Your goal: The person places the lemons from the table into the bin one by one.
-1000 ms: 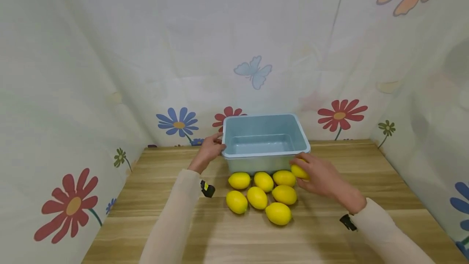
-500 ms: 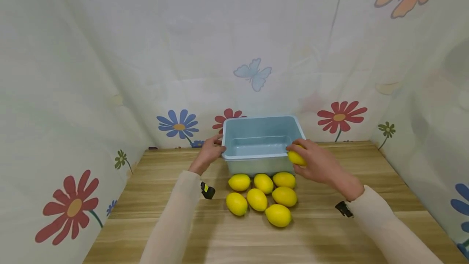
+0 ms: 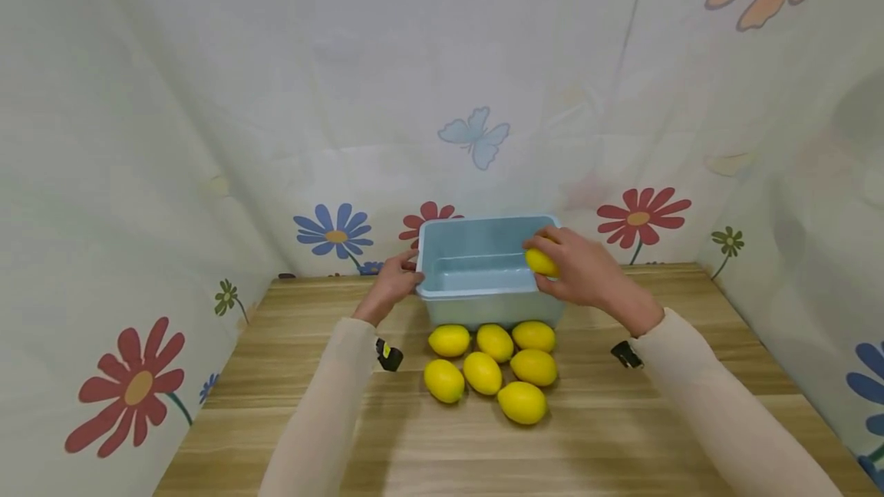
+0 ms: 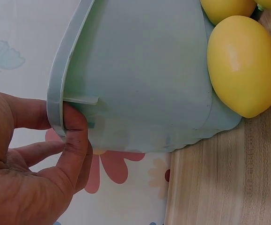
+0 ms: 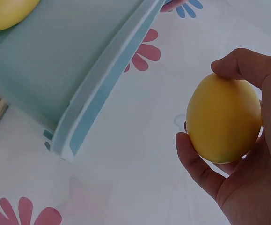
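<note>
Holding a lemon (image 3: 541, 262) above the blue bin (image 3: 476, 311).
Right hand (image 3: 583, 271) curled round it; left hand (image 3: 396, 280) pinched the rim (image 4: 55, 89); next move likely called for release inside.

Flower-printed cloth (image 3: 345, 98) behind wooden table (image 3: 587, 443)

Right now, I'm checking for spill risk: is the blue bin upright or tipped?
Upright: the head view shows the blue bin on the table, opening upward.
</note>
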Available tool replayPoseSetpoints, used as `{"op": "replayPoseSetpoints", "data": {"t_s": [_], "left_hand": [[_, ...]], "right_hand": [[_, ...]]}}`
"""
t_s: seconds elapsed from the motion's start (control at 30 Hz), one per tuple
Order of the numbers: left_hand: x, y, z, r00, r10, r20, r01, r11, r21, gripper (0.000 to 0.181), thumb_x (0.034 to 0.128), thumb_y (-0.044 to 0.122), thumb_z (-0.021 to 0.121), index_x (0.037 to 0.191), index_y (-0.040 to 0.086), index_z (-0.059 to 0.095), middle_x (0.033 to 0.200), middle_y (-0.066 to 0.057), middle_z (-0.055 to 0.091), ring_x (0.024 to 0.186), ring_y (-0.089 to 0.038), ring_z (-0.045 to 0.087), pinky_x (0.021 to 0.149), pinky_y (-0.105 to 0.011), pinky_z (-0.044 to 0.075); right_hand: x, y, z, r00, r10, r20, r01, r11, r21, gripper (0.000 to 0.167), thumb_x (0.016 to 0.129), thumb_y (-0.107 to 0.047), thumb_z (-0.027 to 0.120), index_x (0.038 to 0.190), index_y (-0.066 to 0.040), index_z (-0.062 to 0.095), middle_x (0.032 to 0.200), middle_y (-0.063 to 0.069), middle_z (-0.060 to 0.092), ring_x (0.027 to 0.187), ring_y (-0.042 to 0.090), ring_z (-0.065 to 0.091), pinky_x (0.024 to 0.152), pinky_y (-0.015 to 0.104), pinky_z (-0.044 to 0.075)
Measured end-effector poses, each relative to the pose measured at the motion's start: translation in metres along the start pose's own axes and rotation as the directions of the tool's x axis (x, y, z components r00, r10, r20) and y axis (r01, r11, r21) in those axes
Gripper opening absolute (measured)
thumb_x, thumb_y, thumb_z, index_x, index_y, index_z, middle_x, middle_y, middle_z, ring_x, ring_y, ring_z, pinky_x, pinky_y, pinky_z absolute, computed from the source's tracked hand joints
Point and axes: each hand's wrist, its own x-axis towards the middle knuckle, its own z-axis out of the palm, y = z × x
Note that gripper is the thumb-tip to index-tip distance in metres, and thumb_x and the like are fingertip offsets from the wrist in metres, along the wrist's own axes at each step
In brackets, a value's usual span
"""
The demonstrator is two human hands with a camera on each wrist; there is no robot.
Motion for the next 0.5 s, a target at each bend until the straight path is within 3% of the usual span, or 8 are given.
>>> {"op": "replayPoseSetpoints", "data": {"t_s": [0.5], "left_hand": [[0.0, 0.002, 0.0, 1.0, 0.008, -0.009, -0.008, 1.0, 0.026, 0.062, 0.0943, 0.011, 0.058, 0.153, 0.014, 0.036, 0.133, -0.02, 0.054, 0.115, -0.036, 0.059, 0.092, -0.04, 0.057]], "right_hand": [[0.04, 0.007, -0.004, 0.992, 0.048, 0.116, -0.048, 0.999, 0.0, 0.048, 0.084, -0.025, 0.072, 0.129, -0.017, 0.06, 0.124, 0.01, 0.059, 0.095, 0.026, 0.058, 0.073, 0.04, 0.058]]}}
